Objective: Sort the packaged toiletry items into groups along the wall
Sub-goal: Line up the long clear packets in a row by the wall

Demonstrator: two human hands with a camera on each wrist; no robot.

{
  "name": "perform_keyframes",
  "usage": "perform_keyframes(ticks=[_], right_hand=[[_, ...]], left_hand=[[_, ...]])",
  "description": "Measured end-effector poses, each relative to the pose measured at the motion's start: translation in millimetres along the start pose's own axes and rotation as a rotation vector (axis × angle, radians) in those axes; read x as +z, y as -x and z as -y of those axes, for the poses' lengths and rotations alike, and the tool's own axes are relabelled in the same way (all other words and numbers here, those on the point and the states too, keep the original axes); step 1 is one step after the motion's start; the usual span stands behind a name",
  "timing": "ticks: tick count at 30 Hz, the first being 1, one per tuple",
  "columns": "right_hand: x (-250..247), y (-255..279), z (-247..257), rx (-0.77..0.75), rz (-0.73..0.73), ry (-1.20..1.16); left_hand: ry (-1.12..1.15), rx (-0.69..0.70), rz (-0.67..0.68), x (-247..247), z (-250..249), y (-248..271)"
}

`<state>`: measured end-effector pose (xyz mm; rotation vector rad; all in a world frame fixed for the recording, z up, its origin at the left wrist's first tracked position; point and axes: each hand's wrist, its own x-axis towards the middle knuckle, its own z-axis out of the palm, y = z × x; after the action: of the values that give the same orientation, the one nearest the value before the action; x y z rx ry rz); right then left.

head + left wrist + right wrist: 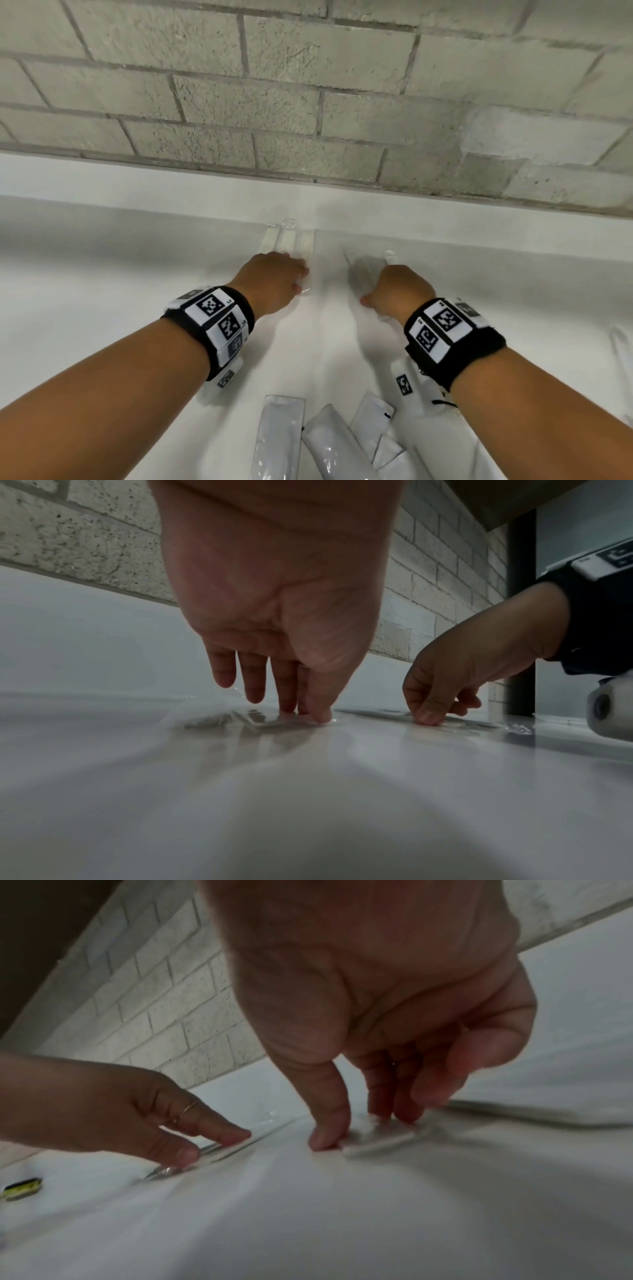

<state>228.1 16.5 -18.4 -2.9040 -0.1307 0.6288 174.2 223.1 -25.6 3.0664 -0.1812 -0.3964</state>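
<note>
Left hand presses fingertips on clear packet of white strips near brick wall; right hand pinches small clear sachet, slightly farther out. Print unreadable.

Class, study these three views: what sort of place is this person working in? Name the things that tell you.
Probably a plain indoor workroom or storeroom, not certain: a bare grey block wall, a smooth white counter running along it, and sealed white packets lying loose on the counter.
</note>
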Motion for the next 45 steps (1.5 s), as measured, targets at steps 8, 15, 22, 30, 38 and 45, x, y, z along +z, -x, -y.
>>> perform_keyframes(ticks=[8,15,22,30,38,45], right_hand=[[-10,-7,12,0.011,0.129,-0.222],[0,-6,31,-0.2,-0.081,-0.35],[-17,-9,13,-0.301,-0.022,0.256],[3,-19,46,-0.276,0.032,0.17],[6,-17,49,-0.288,0.015,0.104],[-30,-15,-14,-0.058,-0.151,-0.073]], left_hand=[[0.075,0.003,0.022,0,1,4],[0.116,-0.009,0.022,2,4,1],[0.151,0.02,-0.06,-9,-4,1],[0.235,-0.063,-0.009,-5,1,1],[0.216,-0.084,0.014,-6,1,-1],[0.144,0.069,-0.048,-7,-9,0]])
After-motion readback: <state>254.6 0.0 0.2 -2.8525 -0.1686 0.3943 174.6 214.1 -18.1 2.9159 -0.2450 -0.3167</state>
